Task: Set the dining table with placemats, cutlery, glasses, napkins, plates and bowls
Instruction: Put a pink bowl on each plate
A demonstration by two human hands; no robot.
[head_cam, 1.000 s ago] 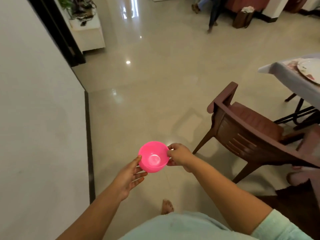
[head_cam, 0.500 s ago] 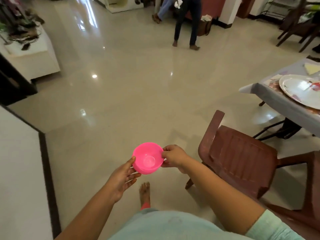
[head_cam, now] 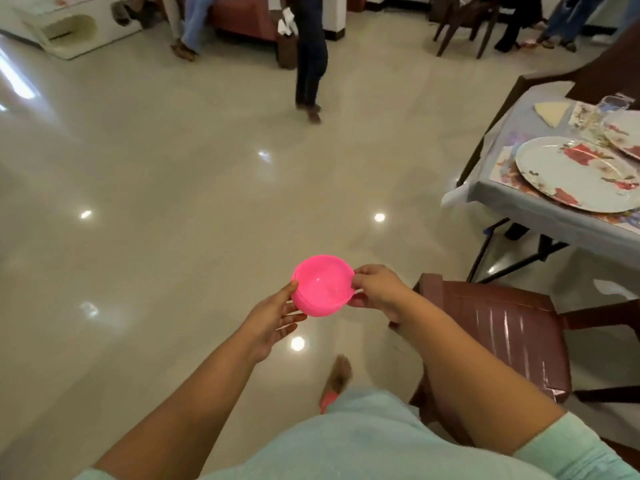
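Glossy cream floor tiles (head_cam: 173, 202) fill most of the head view, spotted with bright ceiling-light reflections. At the right edge stands a dining table under a grey cloth (head_cam: 540, 216), and on it a floral placemat (head_cam: 502, 168) carries a large white oval plate with red flowers (head_cam: 575, 173); a 2nd plate (head_cam: 623, 133), a folded cream napkin (head_cam: 550, 112) and a clear glass (head_cam: 611, 103) sit farther back. A brown plastic chair (head_cam: 502, 327) stands just beside the table. Out over the floor, well apart from the table, a small round pink plastic bowl (head_cam: 322, 285) is held upright and holds nothing. The right hand (head_cam: 377, 292) pinches its rim; the left hand (head_cam: 273, 317) supports the opposite side with fingers straight. Other people's legs (head_cam: 310, 64) show in the background.
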